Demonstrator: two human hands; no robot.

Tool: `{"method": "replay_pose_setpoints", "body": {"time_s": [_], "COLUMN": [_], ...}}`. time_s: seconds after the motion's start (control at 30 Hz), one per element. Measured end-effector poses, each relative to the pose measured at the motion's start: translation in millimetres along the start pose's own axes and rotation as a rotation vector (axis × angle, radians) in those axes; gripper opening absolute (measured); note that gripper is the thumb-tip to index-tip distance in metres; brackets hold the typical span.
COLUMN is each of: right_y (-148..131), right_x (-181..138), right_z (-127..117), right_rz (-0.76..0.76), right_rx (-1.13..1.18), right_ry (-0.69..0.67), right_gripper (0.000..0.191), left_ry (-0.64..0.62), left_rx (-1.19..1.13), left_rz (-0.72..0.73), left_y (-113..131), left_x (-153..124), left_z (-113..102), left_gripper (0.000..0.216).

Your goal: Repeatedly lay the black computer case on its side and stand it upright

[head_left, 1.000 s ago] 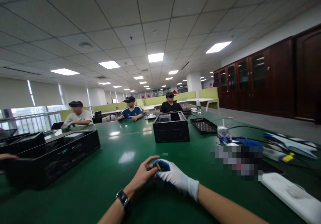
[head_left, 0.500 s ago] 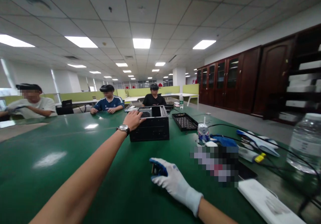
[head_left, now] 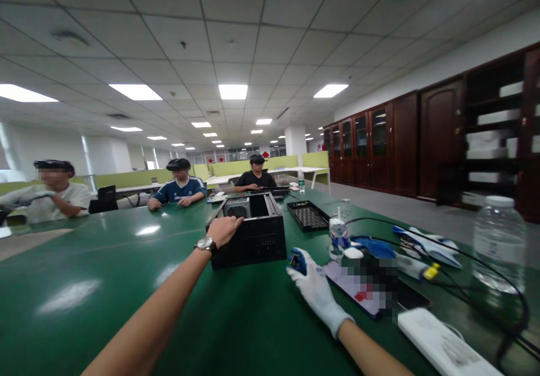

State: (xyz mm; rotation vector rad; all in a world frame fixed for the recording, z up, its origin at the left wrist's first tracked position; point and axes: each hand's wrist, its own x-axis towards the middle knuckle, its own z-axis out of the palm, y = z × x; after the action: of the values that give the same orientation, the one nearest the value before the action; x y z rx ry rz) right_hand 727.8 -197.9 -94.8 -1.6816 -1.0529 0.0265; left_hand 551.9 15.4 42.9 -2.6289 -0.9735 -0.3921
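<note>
A black computer case (head_left: 251,244) lies on the green table in front of me, its upper side open with a fan grille showing. My left hand (head_left: 225,231), bare and with a watch at the wrist, grips the case's near top edge, fingers over the rim. To the right of the case, my right hand (head_left: 314,286) wears a white glove with blue-coated fingers. Those fingers are curled around a small dark object (head_left: 296,262), mostly hidden, whose kind I cannot make out. That hand is just above the table, close to the case's right corner.
A black perforated panel (head_left: 309,216) lies behind right. Rightward are a drink cup (head_left: 338,231), a phone (head_left: 358,289), gloves (head_left: 428,244), black cables, a white power strip (head_left: 447,339) and a large water bottle (head_left: 500,244). Three people with headsets sit across the green table (head_left: 122,286).
The case has come nearer to me, with my left hand still on its edge. My right hand has moved right and forward, still curled around the small object. The view has tilted slightly upward.
</note>
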Motion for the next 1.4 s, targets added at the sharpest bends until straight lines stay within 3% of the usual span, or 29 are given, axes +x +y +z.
{"method": "replay_pose_setpoints", "body": {"time_s": [0.07,0.17,0.3,0.4,0.47,0.53,0.7,0.83,0.93,1.03,1.17,1.3,1.4], "right_y": [-4,-23,-50,-67,-82,-103,-170,-220,-249,-264,-265,-262,-267], "right_x": [3,5,4,0,-4,-9,-27,-41,-48,-48,-34,-20,-28], "right_z": [-13,-42,-72,-72,-66,-61,-73,-93,-98,-94,-82,-60,-28], "right_rz": [0.000,-0.002,-0.141,-0.156,-0.143,-0.147,-0.231,-0.435,-0.543,-0.639,-0.699,-0.759,-0.850], "right_rx": [0.067,0.156,0.265,0.372,0.473,0.554,0.507,0.346,0.257,0.105,-0.108,-0.339,-0.443], "right_ry": [0.113,0.268,0.459,0.394,0.272,0.161,-0.018,-0.244,-0.427,-0.550,-0.625,-0.651,-0.777], "right_gripper": [0.063,0.062,0.062,0.064,0.068,0.070,0.061,0.055,0.053,0.053,0.057,0.054,0.051], "left_ry": [0.003,-0.003,-0.144,-0.315,-0.374,-0.404,-0.515,-0.507,-0.568,-0.586,-0.523,-0.361,-0.313], "left_rx": [0.017,0.022,-0.148,-0.381,-0.438,-0.400,-0.079,0.096,0.124,0.137,0.147,0.067,-0.028], "left_rz": [-0.001,0.011,0.130,0.161,0.147,0.240,0.552,0.617,0.571,0.586,0.662,0.633,0.535], "left_y": [13,28,22,2,-9,-17,-33,-29,-19,-13,-21,-43,-57], "left_x": [-48,-147,-284,-335,-330,-304,-238,-235,-242,-242,-235,-251,-276], "left_z": [-19,-54,-117,-164,-184,-187,-136,-107,-100,-96,-111,-151,-183], "left_gripper": [0.043,0.053,0.054,0.042,0.036,0.038,0.085,0.097,0.108,0.106,0.096,0.101,0.105]}}
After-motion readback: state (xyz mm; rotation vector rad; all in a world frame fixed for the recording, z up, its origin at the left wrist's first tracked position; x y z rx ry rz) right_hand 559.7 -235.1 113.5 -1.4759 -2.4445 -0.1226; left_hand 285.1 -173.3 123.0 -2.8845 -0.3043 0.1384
